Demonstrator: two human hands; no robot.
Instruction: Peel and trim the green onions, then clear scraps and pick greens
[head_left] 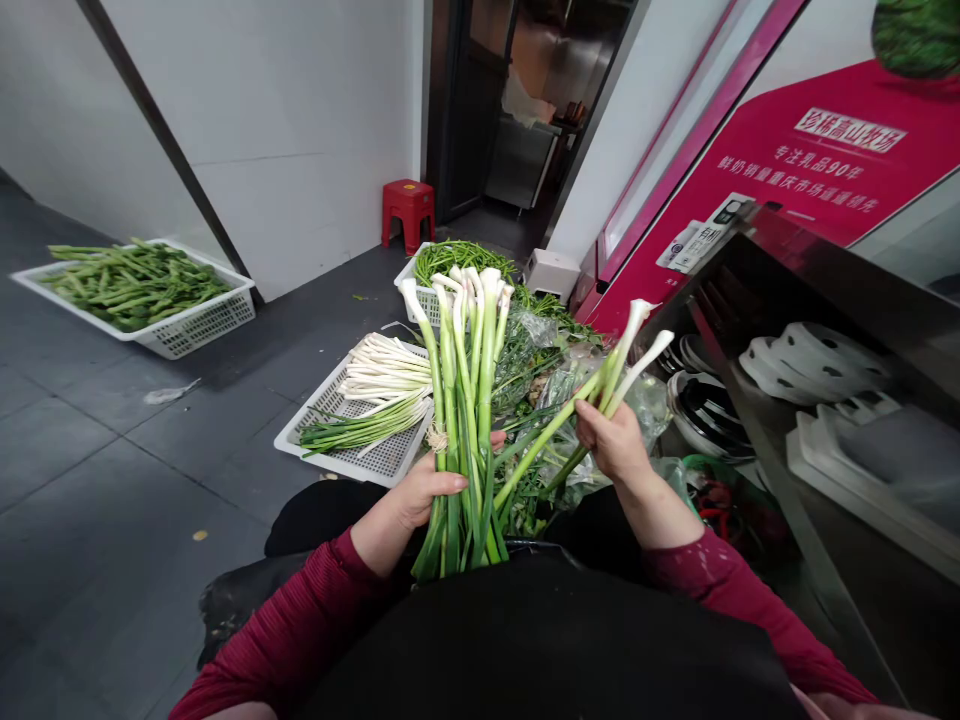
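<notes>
While the left hand (427, 490) and right hand (615, 440) clasp slim white-and-green stalks (486, 370), I read "专注乳品90年" on the flat magenta panel (754, 140).

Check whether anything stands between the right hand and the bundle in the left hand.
Nothing visible does; only the stalks in the right hand slant across toward the bundle, with loose greens lying beyond.
</notes>
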